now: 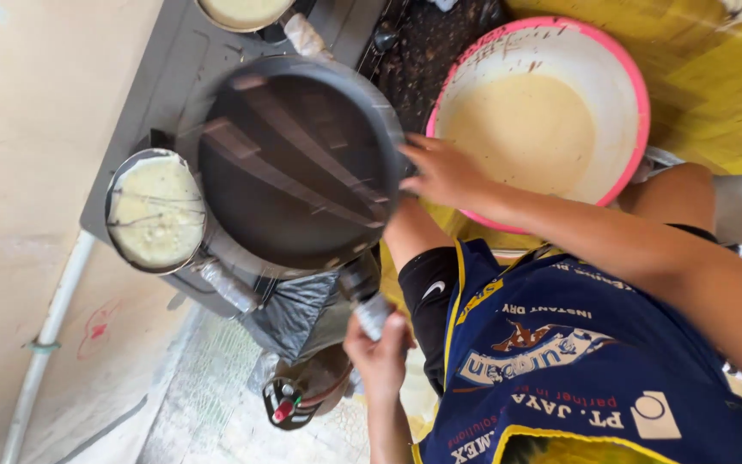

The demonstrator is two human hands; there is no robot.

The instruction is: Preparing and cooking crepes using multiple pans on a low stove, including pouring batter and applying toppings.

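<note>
A large dark frying pan is tilted above the grey stove; it is empty and blurred by motion. My left hand is closed around the pan's foil-wrapped handle at the lower middle. My right hand rests on the pan's right rim with its fingers spread. Just behind that hand stands a pink-rimmed basin of pale yellow batter.
A small pan with a pale cooked layer sits on the stove's left burner. Another pan shows at the top edge. A dark bottle with a red cap lies low by the floor. A white pipe runs along the left wall.
</note>
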